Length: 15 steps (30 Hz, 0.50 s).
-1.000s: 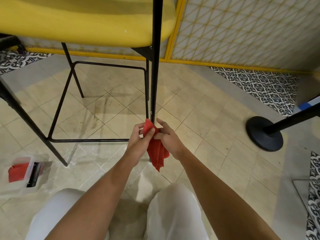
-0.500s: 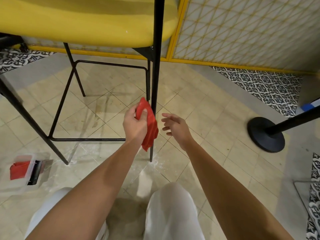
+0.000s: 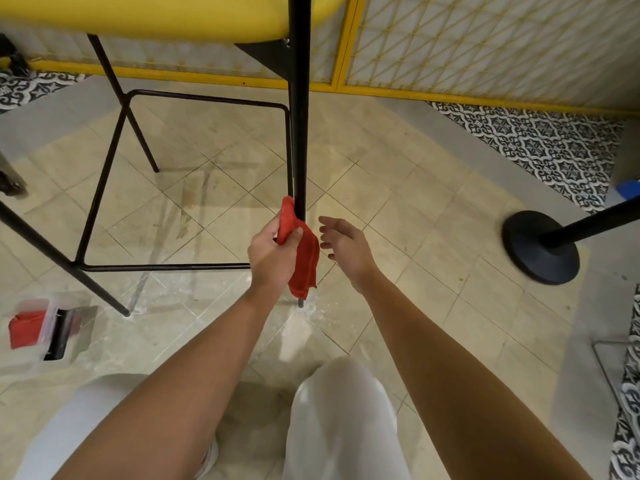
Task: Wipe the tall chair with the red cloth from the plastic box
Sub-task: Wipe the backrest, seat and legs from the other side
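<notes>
A clear plastic box (image 3: 31,358) lies on the tiled floor (image 3: 415,209) at far left, with red fabric inside. Above stands the tall chair (image 3: 145,15), yellow-seated and black-framed. The left hand (image 3: 272,254) grips the red cloth (image 3: 304,258), its upper end against the chair's near leg (image 3: 298,133), low down. The right hand (image 3: 346,245), fingers relaxed and spread, holds nothing just right of that leg. A round black post base (image 3: 540,247) stands far right.
</notes>
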Motion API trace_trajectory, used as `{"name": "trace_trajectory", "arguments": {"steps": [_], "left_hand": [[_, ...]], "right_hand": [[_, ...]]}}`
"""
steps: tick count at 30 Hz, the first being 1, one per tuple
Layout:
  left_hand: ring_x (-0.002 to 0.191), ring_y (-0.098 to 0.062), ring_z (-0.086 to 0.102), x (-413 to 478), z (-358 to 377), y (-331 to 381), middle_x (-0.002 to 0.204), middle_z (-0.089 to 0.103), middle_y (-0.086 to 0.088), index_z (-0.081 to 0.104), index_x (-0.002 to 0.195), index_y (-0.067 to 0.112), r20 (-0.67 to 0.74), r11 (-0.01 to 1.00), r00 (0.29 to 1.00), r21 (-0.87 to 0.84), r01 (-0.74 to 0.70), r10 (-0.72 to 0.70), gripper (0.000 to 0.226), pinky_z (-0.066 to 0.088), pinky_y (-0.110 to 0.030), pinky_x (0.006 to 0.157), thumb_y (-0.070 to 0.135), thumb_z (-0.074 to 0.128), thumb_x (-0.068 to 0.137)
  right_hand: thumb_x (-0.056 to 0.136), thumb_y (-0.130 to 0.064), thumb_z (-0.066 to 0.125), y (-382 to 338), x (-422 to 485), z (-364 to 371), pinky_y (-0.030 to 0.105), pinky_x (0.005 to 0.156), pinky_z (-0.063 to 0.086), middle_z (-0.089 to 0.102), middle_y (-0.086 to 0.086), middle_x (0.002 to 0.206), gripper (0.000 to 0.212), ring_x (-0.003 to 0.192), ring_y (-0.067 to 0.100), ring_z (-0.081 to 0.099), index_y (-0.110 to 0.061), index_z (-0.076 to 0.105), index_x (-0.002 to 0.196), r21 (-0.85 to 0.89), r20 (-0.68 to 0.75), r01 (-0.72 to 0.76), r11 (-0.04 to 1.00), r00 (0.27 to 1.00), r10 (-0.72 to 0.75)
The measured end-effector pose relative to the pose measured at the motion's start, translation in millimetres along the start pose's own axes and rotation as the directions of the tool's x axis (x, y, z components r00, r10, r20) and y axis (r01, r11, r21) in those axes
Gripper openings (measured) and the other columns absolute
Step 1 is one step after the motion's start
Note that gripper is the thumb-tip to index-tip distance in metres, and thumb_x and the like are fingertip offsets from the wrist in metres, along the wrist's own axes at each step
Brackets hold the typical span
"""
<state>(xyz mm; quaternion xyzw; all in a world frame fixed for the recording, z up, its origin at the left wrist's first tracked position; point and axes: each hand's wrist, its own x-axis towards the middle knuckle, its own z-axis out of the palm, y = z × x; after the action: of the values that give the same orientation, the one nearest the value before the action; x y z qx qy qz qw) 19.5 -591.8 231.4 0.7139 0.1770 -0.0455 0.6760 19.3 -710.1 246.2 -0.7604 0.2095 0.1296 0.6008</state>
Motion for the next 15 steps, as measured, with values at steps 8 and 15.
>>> {"name": "trace_trajectory", "arguments": {"steps": [8,15], "left_hand": [[0.084,-0.012,0.061,17,3,-44,0.089,0.067,0.004,0.067,0.108,0.023,0.095,0.989,0.991,0.124,0.083,-0.095,0.023,0.049,-0.021,0.077,0.011,0.057,0.092],[0.088,-0.017,0.063,23,2,-46,0.090,0.068,0.004,0.067,0.107,0.025,0.139,0.985,0.980,0.119,0.128,-0.144,0.024,0.050,-0.027,0.079,0.013,0.052,0.094]], "right_hand": [[0.090,-0.014,0.049,20,12,3,0.034,0.102,0.041,0.057,0.001,0.127,0.035,0.116,0.020,0.054,-0.021,0.059,0.123,-0.006,-0.027,-0.025,1.000,0.999,0.025],[0.090,-0.015,0.048,29,15,2,0.031,0.099,0.039,0.057,0.004,0.127,0.038,0.118,0.020,0.052,-0.019,0.057,0.126,-0.027,-0.027,-0.045,0.999,0.999,0.044]]}}
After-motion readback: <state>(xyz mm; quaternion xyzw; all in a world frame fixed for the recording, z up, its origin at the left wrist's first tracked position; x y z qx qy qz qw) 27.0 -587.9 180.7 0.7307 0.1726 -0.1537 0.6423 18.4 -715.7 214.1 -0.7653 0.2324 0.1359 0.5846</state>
